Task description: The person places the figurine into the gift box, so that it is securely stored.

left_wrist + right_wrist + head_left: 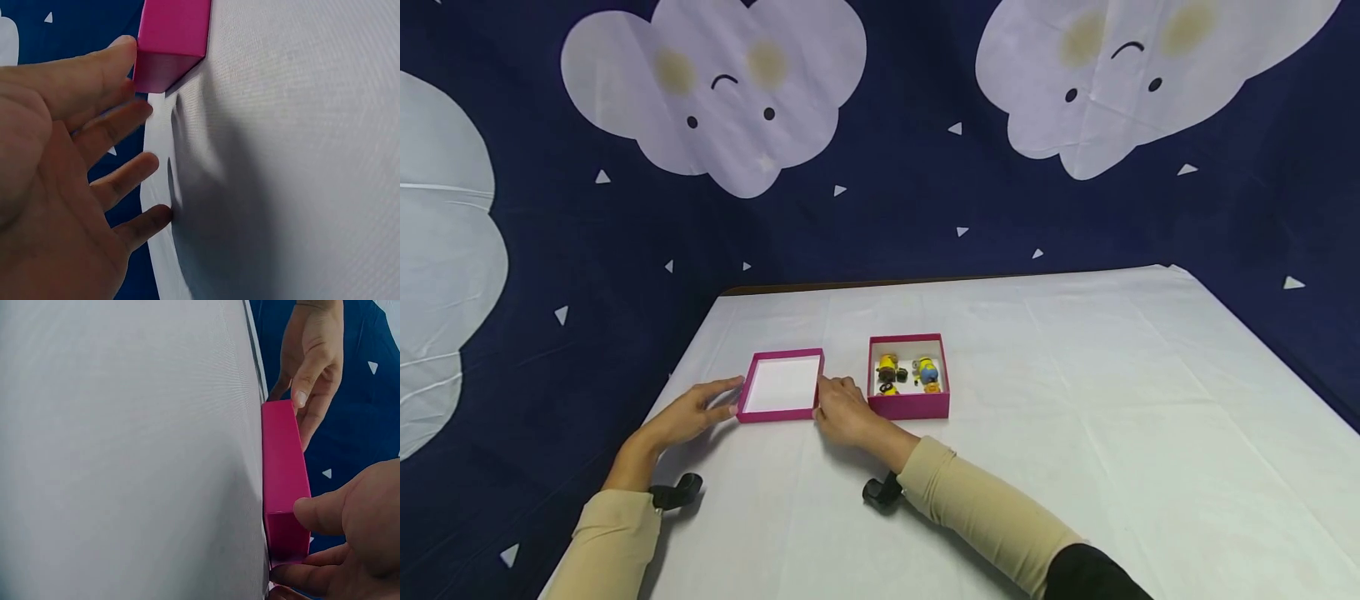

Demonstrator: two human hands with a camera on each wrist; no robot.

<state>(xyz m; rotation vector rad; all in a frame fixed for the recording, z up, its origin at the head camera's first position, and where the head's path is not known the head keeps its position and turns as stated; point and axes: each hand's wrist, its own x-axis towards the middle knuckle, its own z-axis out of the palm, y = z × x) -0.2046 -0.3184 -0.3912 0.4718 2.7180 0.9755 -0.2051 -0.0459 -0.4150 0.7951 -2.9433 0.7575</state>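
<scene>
A shallow pink box lid [781, 385] lies on the white table, its white inside facing up. At its left edge is my left hand [691, 414]. The thumb touches the lid's near corner in the left wrist view, and the other fingers [125, 181] spread loosely apart. My right hand [848, 415] grips the lid's right end, with its thumb [319, 512] on the near corner and bent fingers [306, 578] low along the side. Just right of that hand stands a deeper pink box [910, 407] holding several small yellow toy figures [928, 370].
A white cloth covers the table [1075, 400] and stretches far to the right. Behind it hangs a dark blue curtain [895, 208] with white clouds and triangles. A black wrist mount [882, 493] sits under the right forearm, another [677, 492] beside the left.
</scene>
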